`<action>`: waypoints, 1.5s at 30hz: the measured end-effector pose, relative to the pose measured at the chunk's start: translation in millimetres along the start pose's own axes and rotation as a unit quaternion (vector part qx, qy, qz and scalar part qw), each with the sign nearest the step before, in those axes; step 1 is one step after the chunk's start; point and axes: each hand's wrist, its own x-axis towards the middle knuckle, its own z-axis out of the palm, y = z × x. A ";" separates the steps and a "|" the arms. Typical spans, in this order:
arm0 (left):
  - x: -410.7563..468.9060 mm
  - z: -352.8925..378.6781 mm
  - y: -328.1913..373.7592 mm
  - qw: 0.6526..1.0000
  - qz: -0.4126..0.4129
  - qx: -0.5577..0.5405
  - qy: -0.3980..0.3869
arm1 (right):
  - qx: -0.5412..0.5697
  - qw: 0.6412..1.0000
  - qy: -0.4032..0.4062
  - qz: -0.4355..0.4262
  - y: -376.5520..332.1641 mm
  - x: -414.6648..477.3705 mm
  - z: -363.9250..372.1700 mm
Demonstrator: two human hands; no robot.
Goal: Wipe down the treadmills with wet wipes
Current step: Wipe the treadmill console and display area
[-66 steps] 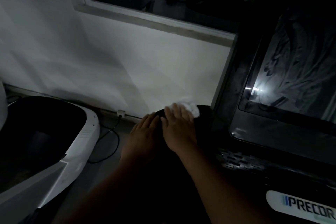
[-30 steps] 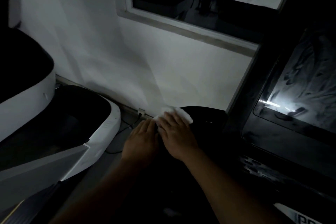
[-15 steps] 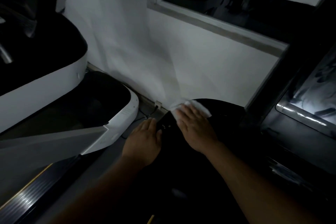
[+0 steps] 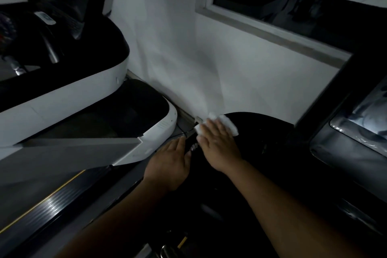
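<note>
Your right hand [image 4: 217,144] lies flat on a wipe [image 4: 227,124] on the treadmill hood [image 4: 261,132] at center, near the far wall [image 4: 188,58]. Your left hand [image 4: 169,163] rests just left of it on the hood's edge. A second treadmill [image 4: 69,94] stands to the left. A window [image 4: 282,2] sits in the wall above, and a screen [image 4: 362,119] stands at right.

The black treadmill hood [image 4: 261,130] carries a white wet wipe [image 4: 227,124] at its far left edge, pressed flat under the right hand [image 4: 217,144], while the left hand [image 4: 169,163] rests palm-down on its left edge.
</note>
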 end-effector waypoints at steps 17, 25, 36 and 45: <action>-66.6 -6.8 -22.6 0.998 -0.055 0.028 0.010 | 0.061 0.981 -0.064 -0.170 -12.5 -49.8 10.8; -71.4 -10.8 -26.8 0.999 -0.042 0.024 0.013 | 0.125 0.989 0.027 -0.074 -27.2 -20.4 15.8; -105.7 -2.7 -54.1 0.996 -0.074 0.016 0.044 | 0.058 0.980 -0.003 -0.191 -74.3 -65.5 29.8; -109.0 -7.3 -50.2 0.996 -0.078 0.024 0.044 | 0.026 0.993 -0.037 -0.110 -92.8 -41.5 23.5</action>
